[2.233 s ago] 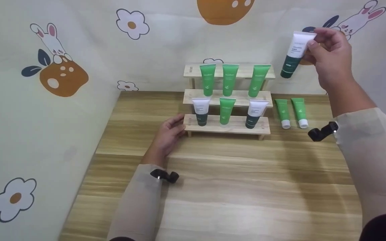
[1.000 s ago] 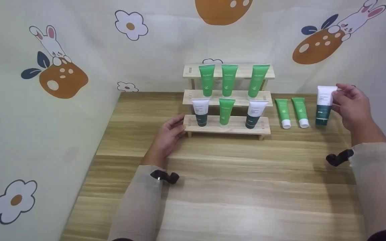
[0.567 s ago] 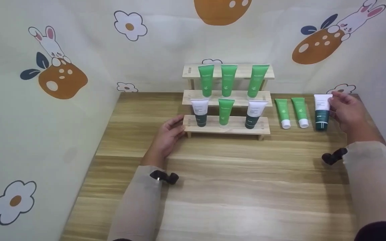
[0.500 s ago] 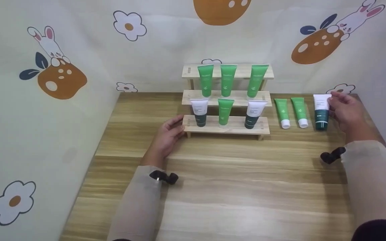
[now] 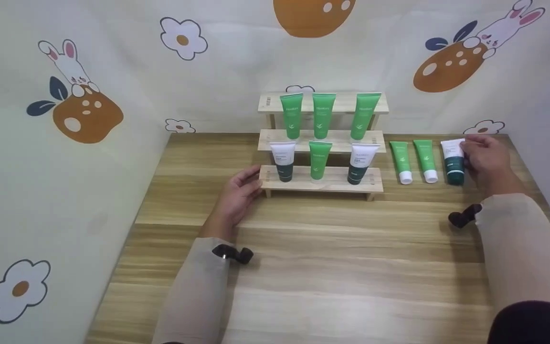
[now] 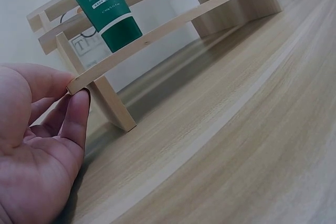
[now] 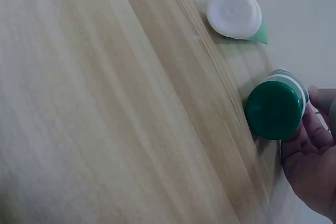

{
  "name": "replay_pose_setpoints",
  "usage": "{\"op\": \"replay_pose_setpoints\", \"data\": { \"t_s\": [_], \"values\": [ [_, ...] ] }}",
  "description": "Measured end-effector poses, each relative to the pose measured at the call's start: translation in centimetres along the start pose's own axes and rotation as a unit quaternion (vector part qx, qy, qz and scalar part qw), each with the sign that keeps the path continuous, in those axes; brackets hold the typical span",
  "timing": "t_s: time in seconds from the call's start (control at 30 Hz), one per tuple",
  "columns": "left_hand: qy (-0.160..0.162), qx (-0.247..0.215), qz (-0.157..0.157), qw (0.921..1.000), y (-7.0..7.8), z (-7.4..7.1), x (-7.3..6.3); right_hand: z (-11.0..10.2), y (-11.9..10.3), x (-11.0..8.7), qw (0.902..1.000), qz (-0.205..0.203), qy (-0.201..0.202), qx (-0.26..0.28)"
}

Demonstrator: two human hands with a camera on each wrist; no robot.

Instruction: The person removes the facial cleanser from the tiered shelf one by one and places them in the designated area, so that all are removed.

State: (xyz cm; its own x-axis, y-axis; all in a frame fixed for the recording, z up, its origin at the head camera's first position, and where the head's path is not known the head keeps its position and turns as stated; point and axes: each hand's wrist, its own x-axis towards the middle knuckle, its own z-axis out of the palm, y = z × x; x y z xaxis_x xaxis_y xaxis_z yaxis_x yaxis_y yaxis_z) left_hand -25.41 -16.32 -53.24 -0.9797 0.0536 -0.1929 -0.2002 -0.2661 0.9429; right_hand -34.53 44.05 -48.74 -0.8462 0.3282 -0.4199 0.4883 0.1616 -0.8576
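Observation:
My left hand [image 5: 233, 199] pinches the left end of the bottom step of a three-step wooden stand [image 5: 303, 185]; in the left wrist view the thumb and fingertips [image 6: 79, 106] meet around its corner. At the right, my right hand [image 5: 490, 160] holds the edge of a white and dark green squeeze tube [image 5: 455, 165], which lies on the table with its cap toward me. Its green cap [image 7: 274, 109] shows in the right wrist view, with fingers beside and under it. Left of it lie two green tubes [image 5: 402, 160] with white caps, side by side.
On the middle step stand three green tubes [image 5: 322, 114]. The bottom step carries a green tube [image 5: 320, 160] between two white and dark green tubes [image 5: 362, 162]. A patterned cloth wall [image 5: 227, 71] rises behind the wooden table [image 5: 303, 267].
My right hand has lowered the white and dark green tube from the air onto the table beside the two green tubes, then shifted it slightly left. The left hand stays on the stand.

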Motion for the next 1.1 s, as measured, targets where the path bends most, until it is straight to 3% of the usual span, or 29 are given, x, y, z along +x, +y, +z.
{"op": "replay_pose_setpoints", "data": {
  "t_s": [0.47,0.7,0.97,1.1],
  "values": [
    [0.002,0.000,0.000,1.0000,0.0,0.0,-0.1,-0.5,0.9,-0.5,0.9996,-0.013,-0.011,-0.022],
    [0.000,0.004,0.000,1.0000,-0.2,-0.1,0.1,-0.8,1.7,-0.9,0.9993,-0.034,0.002,-0.017],
    [-0.002,-0.004,-0.006,1.0000,0.0,0.0,-0.1,-0.9,2.1,-1.6,0.9960,-0.041,-0.009,0.078],
    [-0.004,0.003,-0.007,1.0000,0.1,-0.1,-0.1,-1.0,1.8,-2.3,0.9946,-0.040,-0.008,0.095]
  ]
}}
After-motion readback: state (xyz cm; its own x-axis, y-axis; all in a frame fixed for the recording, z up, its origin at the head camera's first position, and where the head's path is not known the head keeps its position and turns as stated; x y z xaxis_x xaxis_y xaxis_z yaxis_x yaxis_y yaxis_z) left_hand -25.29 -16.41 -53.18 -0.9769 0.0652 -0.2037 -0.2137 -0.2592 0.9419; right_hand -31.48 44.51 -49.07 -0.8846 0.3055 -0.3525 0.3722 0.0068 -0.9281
